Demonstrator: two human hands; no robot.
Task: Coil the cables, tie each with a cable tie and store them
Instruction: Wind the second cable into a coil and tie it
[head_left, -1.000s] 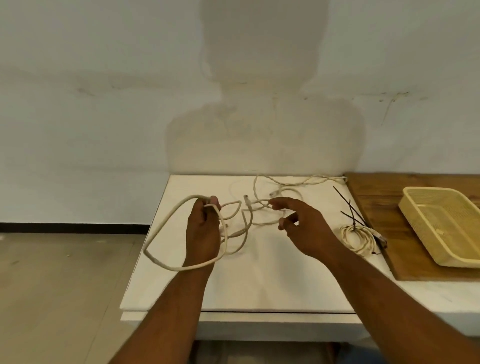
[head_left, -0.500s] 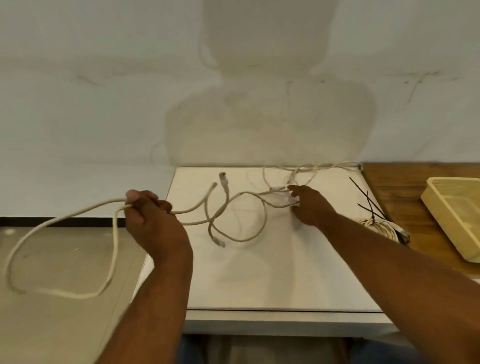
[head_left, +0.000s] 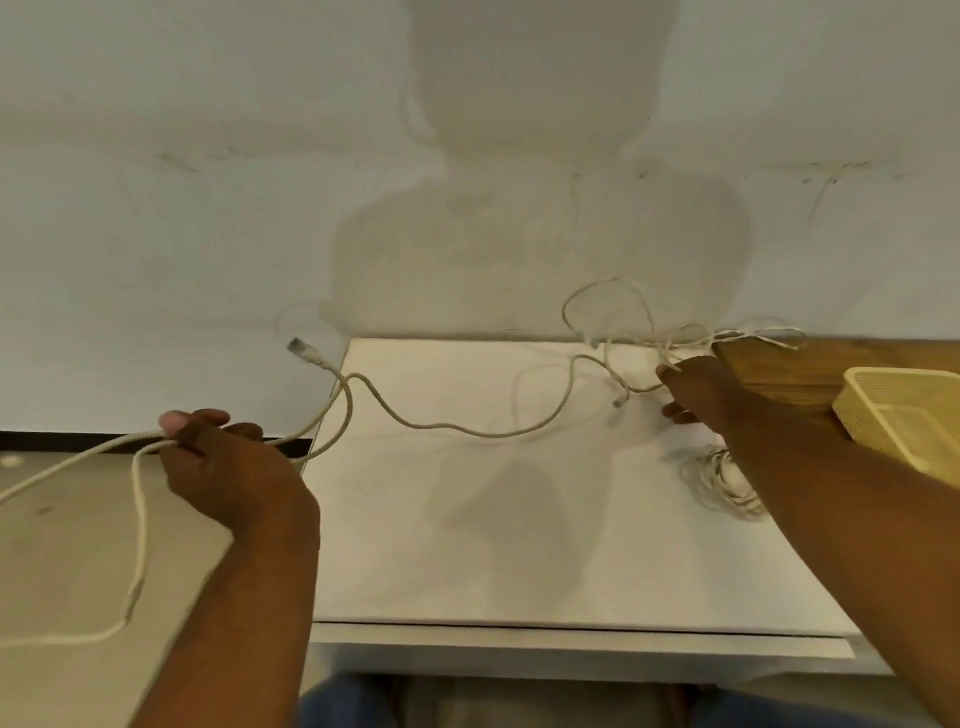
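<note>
One head-worn wide-angle camera looks forward and down, from close above the near edge of the white table (head_left: 467, 545), facing the wall (head_left: 208, 208) behind it.

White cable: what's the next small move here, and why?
Probably bring the right hand toward the left hand to lay another loop into its grip. The left hand holds loops of the white cable beyond the table's left edge, while a slack length snakes across the table to the right hand, beside a tangle near the wall.
</note>
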